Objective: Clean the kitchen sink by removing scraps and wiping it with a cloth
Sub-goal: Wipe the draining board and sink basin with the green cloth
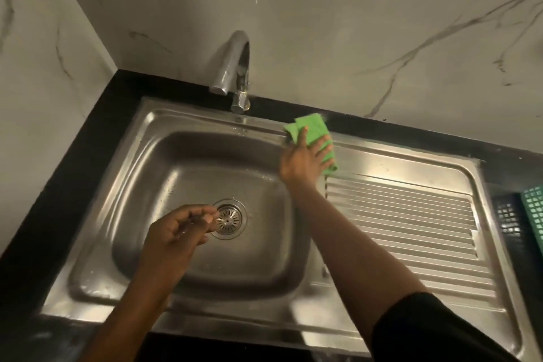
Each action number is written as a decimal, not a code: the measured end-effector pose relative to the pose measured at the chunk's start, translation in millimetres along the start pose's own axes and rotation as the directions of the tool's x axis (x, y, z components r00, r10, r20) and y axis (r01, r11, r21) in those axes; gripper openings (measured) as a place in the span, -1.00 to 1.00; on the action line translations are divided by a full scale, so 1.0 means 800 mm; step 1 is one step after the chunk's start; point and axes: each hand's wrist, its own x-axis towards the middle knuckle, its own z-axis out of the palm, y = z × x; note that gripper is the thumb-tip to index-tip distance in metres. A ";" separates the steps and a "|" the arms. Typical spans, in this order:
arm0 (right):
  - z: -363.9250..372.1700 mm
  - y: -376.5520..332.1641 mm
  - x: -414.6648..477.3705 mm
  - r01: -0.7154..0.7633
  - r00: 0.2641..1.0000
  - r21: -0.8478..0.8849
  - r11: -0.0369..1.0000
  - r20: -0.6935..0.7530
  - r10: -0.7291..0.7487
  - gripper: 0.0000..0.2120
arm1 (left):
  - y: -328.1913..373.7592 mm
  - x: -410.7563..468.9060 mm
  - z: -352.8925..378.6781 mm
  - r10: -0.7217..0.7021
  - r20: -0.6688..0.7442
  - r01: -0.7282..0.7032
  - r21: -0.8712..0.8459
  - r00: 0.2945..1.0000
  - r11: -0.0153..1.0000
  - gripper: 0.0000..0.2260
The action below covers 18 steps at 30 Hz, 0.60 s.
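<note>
Fingers (199,210) on the left hand (176,232), lower centre of the frame, are loosely curled with the thumb tucked up near the fingertips; it's blurry, so I honestly can't tell if they're pinching a tiny scrap or nothing at all; my guess is that hand is parked over the basin because that's where any scraps would end up. Just past the fingertips sits the drain strainer (228,219), mid-frame, and I can't make out any bits on it; the bowl of the sink (88,288) looks wet but mostly free of debris, so I'd say the scrap part is about done and we're into wiping. Further up, right of centre, the right hand (302,160) is laid flat with its fingers (321,153) spread wide, pressing down on the green cloth (316,128); flat palm makes sense, more contact and more pressure than a bunched grip. That cloth is on the back rim, at the corner where the bowl meets the ribbed drainboard (405,229), a bit right of the tap (235,67); good spot to work from, since grime likes that seam. Beyond that it's just marble wall (352,9) across the top, and a green basket (533,211) peeking in at the right edge.
</note>
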 end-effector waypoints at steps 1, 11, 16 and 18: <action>0.012 -0.033 -0.008 0.031 0.999 0.015 0.999 0.008 -0.031 -0.35 | 0.000 0.007 -0.015 0.007 0.013 -0.007 0.006 1.000 1.000 -0.79; 0.080 -0.172 -0.064 0.240 0.958 0.093 0.966 0.136 -0.251 -0.37 | 0.006 0.058 -0.108 0.028 0.087 -0.033 0.052 0.996 0.998 -0.74; 0.105 -0.203 -0.094 0.599 0.765 -0.019 0.801 0.310 -0.564 -0.37 | 0.022 0.069 -0.117 0.050 0.099 -0.055 0.049 0.994 0.997 -0.74; 0.096 -0.196 -0.089 0.627 0.762 -0.118 0.770 0.299 -0.574 -0.36 | 0.026 0.072 -0.121 0.063 0.089 -0.066 0.029 0.994 0.997 -0.73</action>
